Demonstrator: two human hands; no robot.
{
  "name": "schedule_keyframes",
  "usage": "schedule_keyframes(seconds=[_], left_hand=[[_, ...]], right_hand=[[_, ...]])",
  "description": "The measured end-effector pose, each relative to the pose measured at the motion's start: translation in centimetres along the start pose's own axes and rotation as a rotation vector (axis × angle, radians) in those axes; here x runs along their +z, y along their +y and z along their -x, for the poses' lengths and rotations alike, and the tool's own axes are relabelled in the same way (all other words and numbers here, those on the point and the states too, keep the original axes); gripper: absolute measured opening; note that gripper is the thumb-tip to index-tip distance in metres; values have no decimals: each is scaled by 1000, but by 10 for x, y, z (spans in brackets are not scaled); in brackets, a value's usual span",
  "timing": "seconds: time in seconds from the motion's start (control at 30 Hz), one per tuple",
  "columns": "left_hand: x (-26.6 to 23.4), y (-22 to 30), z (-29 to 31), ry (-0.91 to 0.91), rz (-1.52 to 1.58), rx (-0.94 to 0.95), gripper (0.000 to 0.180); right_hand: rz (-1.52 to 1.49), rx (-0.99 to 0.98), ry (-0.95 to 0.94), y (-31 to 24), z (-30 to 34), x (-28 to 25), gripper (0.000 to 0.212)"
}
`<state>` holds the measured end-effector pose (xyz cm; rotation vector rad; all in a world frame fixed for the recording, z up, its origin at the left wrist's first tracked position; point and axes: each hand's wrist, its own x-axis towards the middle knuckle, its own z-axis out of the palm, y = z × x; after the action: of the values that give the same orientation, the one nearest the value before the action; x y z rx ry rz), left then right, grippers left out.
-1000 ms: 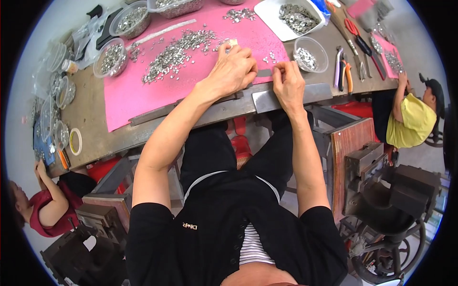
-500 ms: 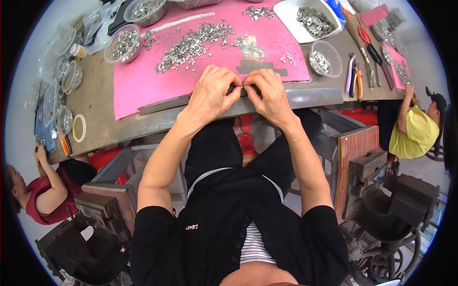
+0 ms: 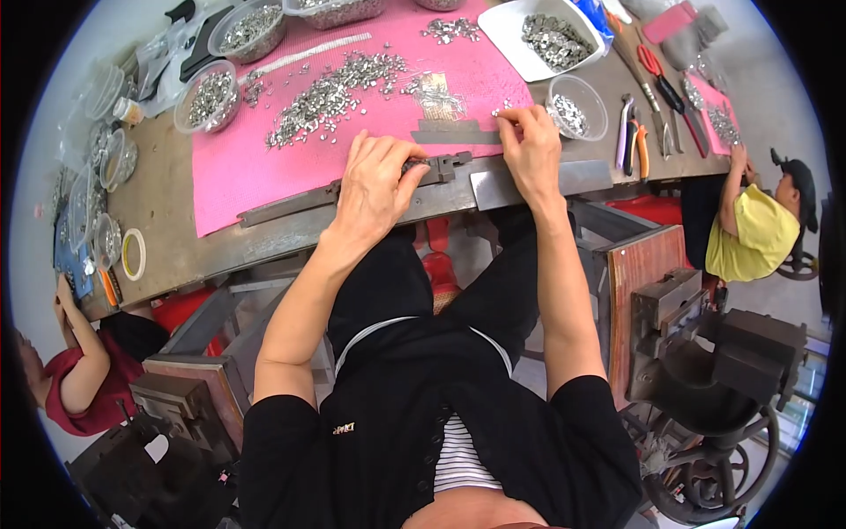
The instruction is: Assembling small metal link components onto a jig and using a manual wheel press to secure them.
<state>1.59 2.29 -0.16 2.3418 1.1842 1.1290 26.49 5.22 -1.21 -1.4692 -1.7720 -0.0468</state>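
Observation:
My left hand [image 3: 377,183] is closed around a long dark metal bar [image 3: 291,206] with a notched block [image 3: 448,167] showing past my fingers. The bar lies along the near edge of a pink mat [image 3: 231,167]. My right hand [image 3: 534,152] is apart from it, over the mat's right side, with thumb and fingertips pinched together beside a few loose metal bits. Whatever is between those fingertips is hidden. Farther off, a heap of small shiny metal pieces [image 3: 330,99] lies on the mat. Flat grey strips [image 3: 454,134] rest between my hands.
Clear tubs of metal pieces [image 3: 211,99] stand at left and back. At right are a white tray [image 3: 502,35], a small round tub [image 3: 577,108] and pliers [image 3: 641,150]. A tape roll [image 3: 133,254] lies at left. Two people sit at either side.
My right hand has left the bar and moved right and forward to the loose bits. My left hand stays on the bar, whose notched block now shows. The whole view has shifted slightly.

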Motion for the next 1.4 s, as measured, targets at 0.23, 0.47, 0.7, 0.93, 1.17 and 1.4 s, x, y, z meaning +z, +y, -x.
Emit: schedule_keyframes(seconds=[0.23, 0.47, 0.7, 0.93, 1.17, 1.4], left_hand=[[-4, 0, 6, 121, 62, -107, 12], [-10, -6, 16, 235, 1, -101, 11], [-26, -14, 27, 312, -67, -149, 11], [-58, -43, 35, 359, -234, -255, 15], [-65, -53, 28, 237, -316, -265, 7], [-56, -62, 15, 145, -341, -216, 11]], right_hand=[[86, -8, -24, 12, -6, 7, 6], [-318, -282, -226, -58, 6, 4, 11], [-283, -338, -330, -80, 16, 13, 12], [-115, -511, -201, -77, 26, 13, 20], [-211, -442, -146, -82, 13, 21, 17], [-177, -386, -266, -102, -37, 88, 12]])
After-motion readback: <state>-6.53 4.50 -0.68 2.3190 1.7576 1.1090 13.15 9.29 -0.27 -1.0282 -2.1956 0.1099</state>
